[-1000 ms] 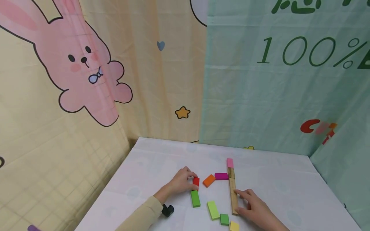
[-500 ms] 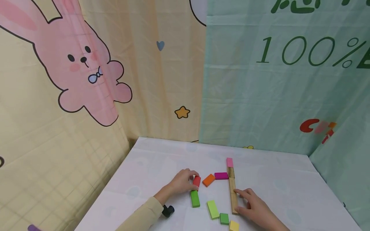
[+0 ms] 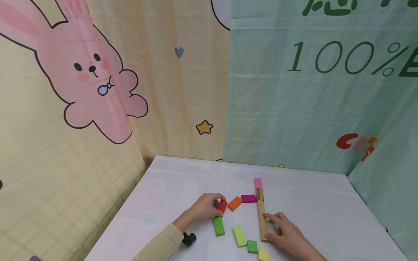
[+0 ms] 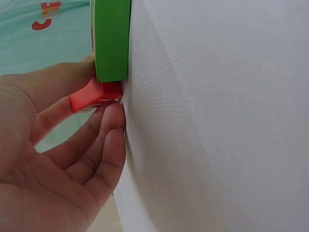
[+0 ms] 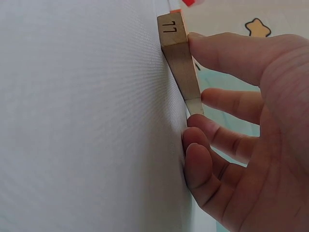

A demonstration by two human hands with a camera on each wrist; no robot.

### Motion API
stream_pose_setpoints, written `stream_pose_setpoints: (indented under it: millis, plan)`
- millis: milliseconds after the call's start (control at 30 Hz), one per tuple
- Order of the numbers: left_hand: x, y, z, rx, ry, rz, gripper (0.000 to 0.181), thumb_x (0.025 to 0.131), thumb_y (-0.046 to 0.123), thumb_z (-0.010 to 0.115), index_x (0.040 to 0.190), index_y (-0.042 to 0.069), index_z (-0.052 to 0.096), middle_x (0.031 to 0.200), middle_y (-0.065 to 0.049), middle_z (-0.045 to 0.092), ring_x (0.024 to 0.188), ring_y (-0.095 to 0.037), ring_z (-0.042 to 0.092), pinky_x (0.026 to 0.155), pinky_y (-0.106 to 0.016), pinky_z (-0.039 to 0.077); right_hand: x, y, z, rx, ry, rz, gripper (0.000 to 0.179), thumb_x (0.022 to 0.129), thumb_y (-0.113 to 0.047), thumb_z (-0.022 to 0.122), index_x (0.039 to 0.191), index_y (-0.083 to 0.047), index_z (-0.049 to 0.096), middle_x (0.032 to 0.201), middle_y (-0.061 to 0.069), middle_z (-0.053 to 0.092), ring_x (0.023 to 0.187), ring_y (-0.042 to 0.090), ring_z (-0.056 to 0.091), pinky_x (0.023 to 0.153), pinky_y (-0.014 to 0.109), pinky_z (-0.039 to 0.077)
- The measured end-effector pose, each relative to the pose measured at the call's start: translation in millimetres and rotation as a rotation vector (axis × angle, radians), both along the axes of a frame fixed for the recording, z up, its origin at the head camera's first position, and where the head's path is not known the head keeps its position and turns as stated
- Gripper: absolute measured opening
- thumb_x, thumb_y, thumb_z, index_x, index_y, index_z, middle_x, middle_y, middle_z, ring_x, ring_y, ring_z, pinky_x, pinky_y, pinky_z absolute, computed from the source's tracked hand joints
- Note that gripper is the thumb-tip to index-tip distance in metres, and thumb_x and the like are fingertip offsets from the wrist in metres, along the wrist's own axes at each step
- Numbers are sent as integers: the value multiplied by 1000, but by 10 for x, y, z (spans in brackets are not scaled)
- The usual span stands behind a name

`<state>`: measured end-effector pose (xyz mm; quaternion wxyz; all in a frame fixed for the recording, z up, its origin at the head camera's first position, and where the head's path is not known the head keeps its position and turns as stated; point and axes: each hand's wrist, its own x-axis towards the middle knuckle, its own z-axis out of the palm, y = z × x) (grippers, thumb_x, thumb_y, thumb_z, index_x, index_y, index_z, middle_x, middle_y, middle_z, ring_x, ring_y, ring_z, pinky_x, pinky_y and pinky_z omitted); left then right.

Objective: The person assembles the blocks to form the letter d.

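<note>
My left hand [image 3: 204,208] pinches a red block [image 3: 222,206] between thumb and fingers; it stands slightly tilted to a green block [image 3: 219,226] just nearer me. The left wrist view shows the red block [image 4: 99,95] next to the green block's end [image 4: 112,43]. My right hand [image 3: 287,233] rests thumb and fingertips against the right side of a row of plain wooden blocks [image 3: 262,221]. In the right wrist view, the near wooden block [image 5: 181,63] has marks on its end, and the fingers touch one side only.
An orange block [image 3: 234,203], a magenta block [image 3: 249,198] and a pink block [image 3: 258,183] lie farther back. Nearer are a lime block [image 3: 240,236], a small green block [image 3: 252,247] and a yellow block [image 3: 263,255]. Printed curtains [image 3: 183,90] stand behind the white table [image 3: 310,203].
The red block has turned clockwise in my left hand, its far end swinging right, and the hand has shifted slightly nearer. My right hand stays against the wooden row.
</note>
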<state>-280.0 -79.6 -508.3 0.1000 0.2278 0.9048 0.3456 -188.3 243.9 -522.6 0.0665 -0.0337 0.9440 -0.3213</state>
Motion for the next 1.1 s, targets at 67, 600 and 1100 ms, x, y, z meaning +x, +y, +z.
stream_pose_setpoints:
  millis: [67,600,1100]
  plan:
    - [4,-7,3,3,1,-10,44,80,21,87,120,28,68,90,7,61,82,-11,55,67,-26,49,-1,7,-5,-1,8,8,70,77,-43,86,140,-24,60,104,-2,48,71,16,45,56,28,40]
    - [7,-55,-11,72,-29,-63,35,87,13,80,118,27,70,88,8,63,83,-12,57,71,-27,50,20,1,16,-8,15,29,69,78,-44,84,140,-23,60,104,-2,48,69,15,45,55,27,39]
    - [9,-61,34,159,-131,-72,30,91,15,76,118,27,73,90,5,64,84,-15,60,70,-29,53,27,15,17,8,36,43,69,78,-46,84,139,-25,60,104,-3,49,66,13,45,55,27,39]
